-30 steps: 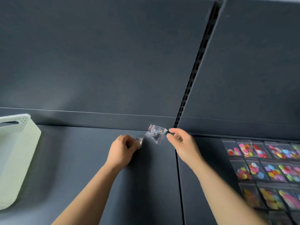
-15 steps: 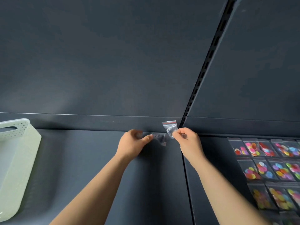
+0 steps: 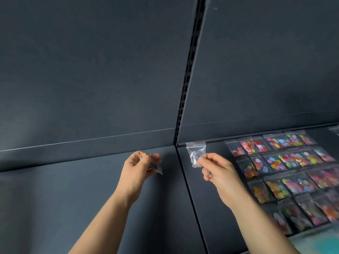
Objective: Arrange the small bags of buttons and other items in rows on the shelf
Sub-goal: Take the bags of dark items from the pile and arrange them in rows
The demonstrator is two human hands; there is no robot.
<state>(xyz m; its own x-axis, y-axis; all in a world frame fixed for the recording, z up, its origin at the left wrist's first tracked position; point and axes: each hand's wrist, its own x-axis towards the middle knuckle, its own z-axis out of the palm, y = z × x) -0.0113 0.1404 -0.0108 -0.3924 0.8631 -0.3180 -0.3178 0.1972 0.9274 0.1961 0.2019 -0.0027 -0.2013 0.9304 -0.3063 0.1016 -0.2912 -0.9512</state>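
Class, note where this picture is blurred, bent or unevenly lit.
Head view: button bags blur toward the lower right corner; the wide lens tilts the shelf edges; the clear bag in the right hand glints; lighting is dim and soft.

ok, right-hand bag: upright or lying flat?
Upright: the right hand pinches the clear bag by its lower edge, red seal strip on top.

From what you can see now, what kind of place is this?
Probably a shop or stockroom: a dark shelf with a slotted upright at its back, and rows of small bags of colourful buttons laid out on it.
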